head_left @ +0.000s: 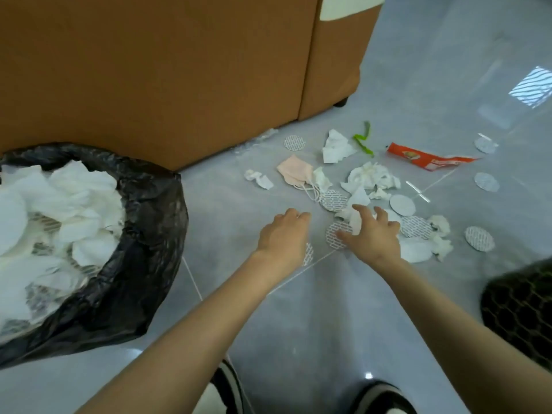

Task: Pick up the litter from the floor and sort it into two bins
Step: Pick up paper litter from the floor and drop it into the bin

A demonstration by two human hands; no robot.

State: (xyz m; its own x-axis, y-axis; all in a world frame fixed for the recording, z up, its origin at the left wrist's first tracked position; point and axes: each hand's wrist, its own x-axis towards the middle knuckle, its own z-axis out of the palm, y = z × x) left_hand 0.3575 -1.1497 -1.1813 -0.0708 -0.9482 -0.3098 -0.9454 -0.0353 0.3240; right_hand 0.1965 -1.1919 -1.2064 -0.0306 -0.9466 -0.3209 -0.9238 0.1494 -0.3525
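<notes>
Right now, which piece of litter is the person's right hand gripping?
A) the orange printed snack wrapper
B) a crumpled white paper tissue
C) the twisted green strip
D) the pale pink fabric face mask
B: the right hand curls round a crumpled white paper tissue, pinched between thumb and forefinger.

One view only, head-worn and wide-angle, so nothing overlaps. It looks forward and steeply down at the tiled floor [328,324]. Close range: both forearms run up from the bottom edge, with the left hand [283,234] and right hand [373,237] at mid-frame. The black-lined bin [155,204] is cut by the left edge. Sofa base [149,70] fills the upper left; shoe toes [385,397] sit at the bottom edge.
</notes>
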